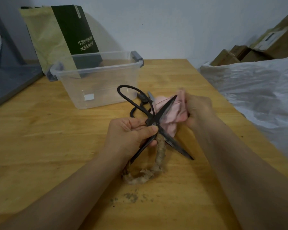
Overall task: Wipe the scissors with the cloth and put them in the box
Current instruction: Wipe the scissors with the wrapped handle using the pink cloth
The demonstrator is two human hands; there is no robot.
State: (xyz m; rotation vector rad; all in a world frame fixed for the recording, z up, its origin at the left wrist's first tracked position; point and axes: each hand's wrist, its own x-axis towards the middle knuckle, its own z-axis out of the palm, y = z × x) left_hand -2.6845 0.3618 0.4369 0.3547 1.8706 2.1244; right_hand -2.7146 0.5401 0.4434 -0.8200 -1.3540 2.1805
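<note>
Wiping step in hand, judged from the grip. Left hand (pixel 131 133) pinches the scissors (pixel 171 140) at the pivot, thumb on top and fingers curled beneath. Right hand (pixel 199 110) is closed round the bunched pink cloth (pixel 171 113), which is pressed against the upper blade. Scissors are off the surface, between the two hands, with blades spread wide.

Risks:
- The lower blade juts bare toward the right forearm. A slip of the pivot pinch could swing its point into the arm.
- Only bunched cloth sits between the upper blade and the right fingers. Drawing along the edge rather than the flat could cut the cloth or the skin.
- The blades could snap together if the left grip shifts, since nothing holds the handles apart.
- The twine-wrapped handle (pixel 160 151) below the left hand looks frayed. It may shed more fibre and foul the wiped steel.
- Dark loops and a grey tip lie beyond the left hand. I cannot tell whether they belong to this pair or to a second one. A snag is possible on the way to the box.

Surroundings:
- The clear plastic box (pixel 106 90), lid off, stands beyond the left hand on the wooden table (pixel 40 138).
- Crumbs of debris (pixel 130 196) lie nearer the body than both hands.
- A dark green package (pixel 76 30) and yellowish paper (pixel 43 39) lean on the pale wall (pixel 173 22) behind the box.
- White plastic sheeting (pixel 256 90) lies past the right hand, with cardboard cartons (pixel 239 53) beyond it.
</note>
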